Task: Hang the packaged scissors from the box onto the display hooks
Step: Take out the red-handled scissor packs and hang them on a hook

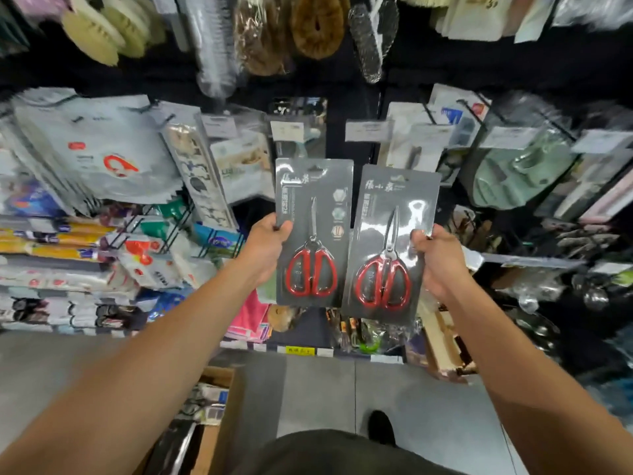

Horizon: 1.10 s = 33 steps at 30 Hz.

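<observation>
Mid-carry: the left hand (265, 246) pinches one grey carded pack of red-handled scissors (313, 231), the right hand (436, 258) pinches another (392, 245). Next, thread each hang-hole onto display hooks (368, 130) above the hands.

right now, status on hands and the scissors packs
Left hand gripping left scissors pack. Right hand gripping right scissors pack. Both packs held up before the display, neither hooked. Nothing blocking.
</observation>
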Motion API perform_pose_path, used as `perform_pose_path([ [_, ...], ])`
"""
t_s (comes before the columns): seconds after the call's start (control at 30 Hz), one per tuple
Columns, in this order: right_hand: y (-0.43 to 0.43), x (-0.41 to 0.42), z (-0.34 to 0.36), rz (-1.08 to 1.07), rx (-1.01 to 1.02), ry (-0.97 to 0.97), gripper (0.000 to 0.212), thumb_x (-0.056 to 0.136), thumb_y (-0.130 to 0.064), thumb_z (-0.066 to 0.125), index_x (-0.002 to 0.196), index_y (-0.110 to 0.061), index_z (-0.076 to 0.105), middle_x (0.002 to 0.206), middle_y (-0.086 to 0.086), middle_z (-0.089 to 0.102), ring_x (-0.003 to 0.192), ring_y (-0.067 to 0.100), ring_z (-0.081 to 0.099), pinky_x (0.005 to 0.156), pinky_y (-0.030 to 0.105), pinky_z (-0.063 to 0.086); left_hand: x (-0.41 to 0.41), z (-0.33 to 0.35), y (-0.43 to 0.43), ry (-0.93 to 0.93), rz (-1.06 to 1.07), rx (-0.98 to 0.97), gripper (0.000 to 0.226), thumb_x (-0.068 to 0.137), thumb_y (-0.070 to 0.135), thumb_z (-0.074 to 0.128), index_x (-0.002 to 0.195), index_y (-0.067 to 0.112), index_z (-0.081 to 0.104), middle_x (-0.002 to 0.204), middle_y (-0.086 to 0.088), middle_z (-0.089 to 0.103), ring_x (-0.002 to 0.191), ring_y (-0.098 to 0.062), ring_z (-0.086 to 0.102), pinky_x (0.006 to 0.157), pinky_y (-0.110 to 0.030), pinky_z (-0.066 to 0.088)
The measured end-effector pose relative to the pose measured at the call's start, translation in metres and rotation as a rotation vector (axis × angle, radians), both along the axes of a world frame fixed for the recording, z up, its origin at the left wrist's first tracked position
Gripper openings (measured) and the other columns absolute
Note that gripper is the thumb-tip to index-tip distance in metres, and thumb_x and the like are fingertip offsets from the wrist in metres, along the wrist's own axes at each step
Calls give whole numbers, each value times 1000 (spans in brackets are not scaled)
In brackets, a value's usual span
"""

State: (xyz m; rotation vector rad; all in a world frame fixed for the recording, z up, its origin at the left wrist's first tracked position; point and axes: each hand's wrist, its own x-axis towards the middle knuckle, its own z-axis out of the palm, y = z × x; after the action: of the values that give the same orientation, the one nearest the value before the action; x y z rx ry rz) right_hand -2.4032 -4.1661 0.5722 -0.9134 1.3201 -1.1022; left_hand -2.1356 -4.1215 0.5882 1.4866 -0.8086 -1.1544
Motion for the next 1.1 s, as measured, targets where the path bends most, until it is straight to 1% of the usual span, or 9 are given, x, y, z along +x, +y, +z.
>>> perform_pose_path([
  [0.1, -19, -7, 3, 46, -19, -12, 11, 88, -8, 60, 88, -15, 69, 89, 9, 69, 88, 28, 59, 93, 55, 48, 0, -7, -18, 0, 23, 0, 19, 100, 8, 49, 96, 18, 65, 109, -9, 71, 98, -26, 67, 94, -43, 52],
  [0.2, -33, -11, 8, 12, -42, -24, 23, 90, 0, 56, 89, -18, 70, 85, 6, 69, 82, 25, 57, 81, 44, 49, 5, -18, -34, -4, 40, -12, 17, 98, 8, 52, 106, 12, 67, 111, -12, 72, 106, -33, 67, 98, -51, 50],
  [0.33, -52, -10, 1, -65, -66, -6, 24, 90, -8, 62, 72, -22, 71, 70, 0, 66, 76, 22, 55, 74, 38, 46, 11, -32, -47, -10, 57, -28, 22, 99, 7, 51, 110, 12, 69, 111, -10, 73, 105, -33, 68, 99, -53, 49],
  [0.47, -73, 3, -1, -37, -113, 69, 11, 91, -17, 63, 84, -18, 70, 70, -4, 65, 71, 16, 53, 66, 29, 46, 14, -41, -53, -10, 119, -21, 24, 99, 8, 50, 111, 14, 70, 113, -12, 72, 107, -35, 66, 102, -56, 46],
  [0.6, -90, 26, -9, -23, -144, 169, 18, 93, -20, 60, 79, -9, 61, 72, 15, 63, 66, 16, 51, 64, 40, 49, 18, -44, -54, 16, 182, 10, 20, 99, 8, 51, 107, 12, 68, 112, -14, 72, 109, -38, 65, 103, -56, 44],
  [0.7, -102, 42, -4, -52, -181, 173, 27, 94, -10, 57, 69, -14, 47, 59, 1, 40, 55, 10, 33, 54, 29, 31, 18, -38, -53, 29, 201, 23, 20, 100, 8, 49, 108, 11, 67, 111, -13, 72, 108, -37, 65, 102, -52, 47],
  [0.87, -115, 51, 2, -28, -256, 126, 40, 94, -2, 54, 62, -21, 39, 54, -9, 32, 45, 1, 26, 44, 14, 25, 24, -33, -52, 24, 204, 28, 23, 102, 10, 46, 113, 16, 65, 109, -7, 73, 103, -30, 68, 98, -47, 50],
  [1.0, -106, 49, 3, 31, -314, 78, 28, 94, 4, 52, 72, -15, 52, 50, -17, 52, 46, -7, 43, 51, 9, 36, 32, -34, -49, 33, 214, 24, 26, 101, 10, 46, 119, 15, 64, 112, -6, 72, 104, -28, 67, 99, -45, 49],
  [1.1, -104, 49, 2, 16, -352, 35, 9, 93, 3, 54, 91, 1, 62, 75, -5, 65, 64, 0, 55, 63, 13, 46, 35, -34, -48, 33, 209, 25, 26, 101, 9, 46, 118, 14, 65, 111, -7, 73, 104, -29, 68, 100, -46, 49],
])
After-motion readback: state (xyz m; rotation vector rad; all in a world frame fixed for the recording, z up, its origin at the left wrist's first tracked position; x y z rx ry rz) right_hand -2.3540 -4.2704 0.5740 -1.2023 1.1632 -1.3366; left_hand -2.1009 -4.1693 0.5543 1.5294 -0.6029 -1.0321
